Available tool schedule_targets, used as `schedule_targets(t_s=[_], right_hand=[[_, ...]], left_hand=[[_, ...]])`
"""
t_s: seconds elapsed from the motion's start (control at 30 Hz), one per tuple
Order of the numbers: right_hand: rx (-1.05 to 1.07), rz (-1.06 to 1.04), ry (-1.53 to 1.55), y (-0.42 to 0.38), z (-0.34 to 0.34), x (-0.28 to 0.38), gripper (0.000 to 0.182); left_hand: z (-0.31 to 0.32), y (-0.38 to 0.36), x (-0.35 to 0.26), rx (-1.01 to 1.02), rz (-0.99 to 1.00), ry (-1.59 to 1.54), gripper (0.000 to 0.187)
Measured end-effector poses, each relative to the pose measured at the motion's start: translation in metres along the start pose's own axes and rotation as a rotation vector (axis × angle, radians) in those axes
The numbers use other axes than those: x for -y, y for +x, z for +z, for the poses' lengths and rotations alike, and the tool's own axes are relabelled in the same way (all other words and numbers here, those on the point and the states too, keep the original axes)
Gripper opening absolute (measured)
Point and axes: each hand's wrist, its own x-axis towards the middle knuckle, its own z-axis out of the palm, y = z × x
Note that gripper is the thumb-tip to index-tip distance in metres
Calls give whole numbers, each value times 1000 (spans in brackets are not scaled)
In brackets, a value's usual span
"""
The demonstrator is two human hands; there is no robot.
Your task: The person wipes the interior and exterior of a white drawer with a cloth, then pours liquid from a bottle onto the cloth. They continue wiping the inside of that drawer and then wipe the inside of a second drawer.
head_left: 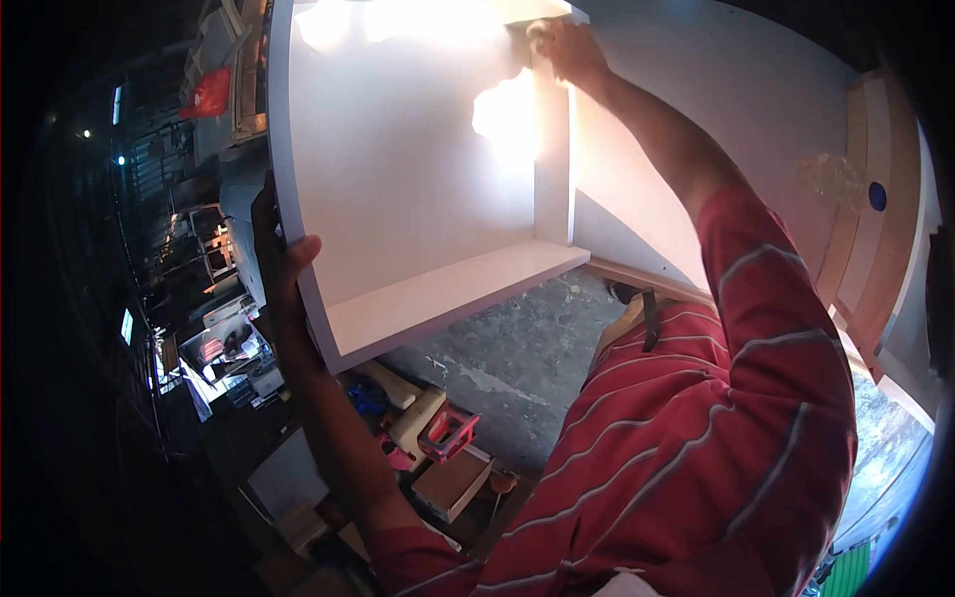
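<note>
A white open box, like a drawer or shallow cabinet point(418, 179), stands tilted before me with its open side towards me. My left hand point(290, 254) grips its left side panel, the thumb over the front edge and the other fingers behind it. At the top right corner of the box is my right hand point(572, 55), its fingers closed around something small and pale that I cannot make out, against the inner edge. Bright light washes out the top and the right part of the back panel.
Below the box is a grey worn surface point(497, 368). A red-framed tool point(450, 432), a brown box point(453, 483) and wood pieces lie at the lower middle. Large pale panels with a wooden frame point(860, 219) stand on the right. A red bag point(207, 94) is at upper left.
</note>
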Motion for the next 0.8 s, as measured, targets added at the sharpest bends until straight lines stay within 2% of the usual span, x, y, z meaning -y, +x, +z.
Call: schedule_targets(t_s=[0.03,0.1,0.13,0.2,0.27,0.3,0.4,0.43,0.47,0.5,0.57,0.6,0.63,0.67,0.73,0.77,0.8], right_hand=[[-3,4,-4,7,-9,4,15],[259,347,-230,12,-21,28,14],[269,341,-226,0,-19,40,14],[192,610,626,-8,-13,52,17],[341,-154,166,-37,-19,73,24],[187,-256,80,-42,-9,72,21],[285,-298,-79,-16,-23,35,18],[133,-153,-19,0,2,17,28],[191,85,-336,14,-27,20,30],[216,190,-231,25,-26,18,26],[139,174,-71,28,-24,23,20],[32,51,-22,18,-22,31,18],[13,-158,14,11,-19,36,19],[154,-253,103,3,-21,38,20],[79,-107,15,-8,-5,25,21],[78,-100,17,-8,-9,20,21],[4,164,108,-5,-13,13,22]], left_hand=[[-2,2,4,12,7,11,93],[-11,7,19,25,7,25,92],[-17,9,31,42,31,39,91],[-19,15,39,37,76,40,91],[-19,14,40,52,99,27,90],[-19,14,39,55,103,25,90],[-13,9,27,45,68,9,90],[-10,6,22,38,46,0,90],[-7,3,16,31,23,-8,90],[-5,2,12,26,4,-20,90],[-5,2,11,27,-14,-30,90],[-7,3,16,30,2,-35,91],[-8,5,20,33,18,-39,91],[-10,6,26,45,39,-40,91],[-16,9,34,68,36,-28,92],[-17,11,33,85,30,-18,92],[-17,11,32,87,33,-16,92]])
